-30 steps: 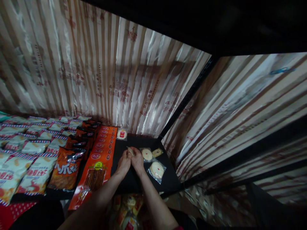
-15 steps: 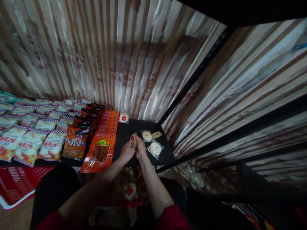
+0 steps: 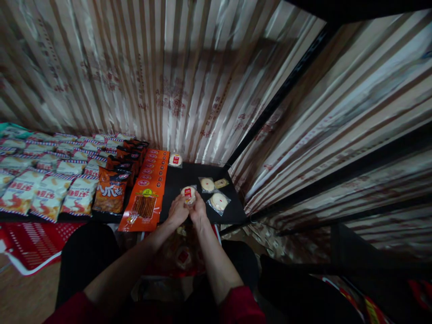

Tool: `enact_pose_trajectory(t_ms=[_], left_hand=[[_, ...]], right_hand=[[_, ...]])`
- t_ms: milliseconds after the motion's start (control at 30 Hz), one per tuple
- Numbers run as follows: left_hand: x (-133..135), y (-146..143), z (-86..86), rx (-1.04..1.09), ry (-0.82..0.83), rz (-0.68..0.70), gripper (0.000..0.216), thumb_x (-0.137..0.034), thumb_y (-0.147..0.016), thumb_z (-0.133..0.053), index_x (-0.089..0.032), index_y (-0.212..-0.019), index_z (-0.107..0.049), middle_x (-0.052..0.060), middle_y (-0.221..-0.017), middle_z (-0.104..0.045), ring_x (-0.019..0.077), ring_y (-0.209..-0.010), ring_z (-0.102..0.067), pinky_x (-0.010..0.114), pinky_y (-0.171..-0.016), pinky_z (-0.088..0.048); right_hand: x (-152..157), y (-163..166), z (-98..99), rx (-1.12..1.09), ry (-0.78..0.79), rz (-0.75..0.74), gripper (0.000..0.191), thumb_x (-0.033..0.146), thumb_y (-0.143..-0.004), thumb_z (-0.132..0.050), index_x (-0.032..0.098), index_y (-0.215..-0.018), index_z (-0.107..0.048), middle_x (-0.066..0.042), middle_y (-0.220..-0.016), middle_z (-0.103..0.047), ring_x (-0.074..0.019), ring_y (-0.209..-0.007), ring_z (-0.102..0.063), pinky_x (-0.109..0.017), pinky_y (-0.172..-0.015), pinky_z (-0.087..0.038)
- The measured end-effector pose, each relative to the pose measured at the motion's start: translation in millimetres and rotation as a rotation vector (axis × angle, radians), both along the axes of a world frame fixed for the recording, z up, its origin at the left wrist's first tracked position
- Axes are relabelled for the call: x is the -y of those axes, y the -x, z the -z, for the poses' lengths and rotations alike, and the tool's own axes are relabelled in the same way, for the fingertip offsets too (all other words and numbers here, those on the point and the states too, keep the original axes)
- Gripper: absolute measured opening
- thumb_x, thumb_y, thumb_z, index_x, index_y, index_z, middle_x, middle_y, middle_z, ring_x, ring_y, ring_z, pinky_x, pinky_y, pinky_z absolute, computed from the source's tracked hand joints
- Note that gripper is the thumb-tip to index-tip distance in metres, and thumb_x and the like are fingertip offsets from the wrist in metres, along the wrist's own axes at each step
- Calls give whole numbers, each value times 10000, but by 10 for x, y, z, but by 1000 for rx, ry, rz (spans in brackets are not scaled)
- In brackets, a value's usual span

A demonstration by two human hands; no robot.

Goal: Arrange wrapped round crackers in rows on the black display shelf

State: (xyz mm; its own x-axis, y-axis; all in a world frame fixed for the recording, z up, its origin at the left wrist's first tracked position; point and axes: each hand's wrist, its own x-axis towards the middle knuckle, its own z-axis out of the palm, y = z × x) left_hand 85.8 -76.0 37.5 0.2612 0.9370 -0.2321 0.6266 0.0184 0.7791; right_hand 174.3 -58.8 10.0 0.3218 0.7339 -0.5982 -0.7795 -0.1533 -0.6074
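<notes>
Head view: the left hand (image 3: 178,210) and right hand (image 3: 198,208) meet over a black shelf (image 3: 184,174), fingers closed on a round clear-wrapped pack with a red label (image 3: 188,192), one hand at each side of its lower edge. Striped, shiny printed sheeting (image 3: 135,67) covers the walls, and a black post (image 3: 280,94) slants past between one and two o'clock from the held pack. Dim light leaves the far right hard to read.

Counting outward, one red-labelled round pack (image 3: 176,159) lies at eleven o'clock, by the sheeting. Two pale round packs lie nearby, one (image 3: 207,184) at two, another (image 3: 219,202) just past three; one small yellowish packet (image 3: 221,183) sits beside them. One long orange strip pack (image 3: 145,191) is at nine. Beyond it stand one front orange bag (image 3: 110,191), several behind, and many white bags (image 3: 49,195), too overlapped to count.
</notes>
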Motion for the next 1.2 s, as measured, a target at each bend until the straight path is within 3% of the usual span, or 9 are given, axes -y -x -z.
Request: enact_pose_trajectory(t_ms=[200,333,500,600,900,1033,1200], left_hand=[[56,64,-45,18,46,-93,444,-135,-794,-505,-238,-1220,-574,70,-1455,-364,258,-1335,-337,360,-1084,-292],[82,51,-14,17,14,-115,437,-145,-816,-491,-243,-1236,-562,96,-1467,-331,273,-1361,-285,399,-1092,-275],[42,14,67,102,16,-191,387,-182,-848,-479,-204,-1224,-569,107,-1429,-365,215,-1293,-396,305,-1071,-315],[21,14,69,138,-2,-238,348,-181,-847,-483,-197,-1176,-597,86,-1380,-418,185,-1275,-409,254,-1053,-331],[-3,31,10,73,-57,-280,358,-70,-798,-454,-170,-1102,-615,94,-1381,-432,188,-1334,-331,277,-1091,-288],[-73,72,-1,66,-81,-252,363,-41,-764,-457,-173,-1051,-636,78,-1297,-518,192,-1348,-303,287,-1092,-286],[-173,165,7,70,-66,-180,368,-9,-712,-484,-164,-993,-661,91,-1323,-494,180,-1244,-450,262,-1035,-340]], right_hand=[[32,92,75,31,-9,53,307,320,-909,-389,141,-789,-607,-52,-684,-680,-164,-683,-664,-279,-700,-542],[67,98,154,145,-8,55,262,365,-872,-469,163,-755,-588,-45,-678,-666,-162,-700,-661,-266,-685,-541],[158,148,187,185,-82,101,105,273,-794,-558,172,-813,-582,-20,-705,-663,-145,-668,-646,-248,-643,-542],[203,190,159,176,-100,104,104,199,-745,-571,183,-847,-564,11,-677,-647,-118,-600,-616,-213,-586,-519],[325,176,127,248,-60,7,111,191,-676,-610,217,-756,-536,13,-696,-647,-136,-669,-636,-240,-650,-532],[355,125,172,308,-67,24,182,194,-623,-662,204,-773,-559,-4,-759,-665,-150,-739,-644,-254,-680,-537],[334,7,242,488,-69,43,410,235,-590,-686,186,-981,-573,-47,-903,-677,-166,-803,-652,-292,-741,-528]])
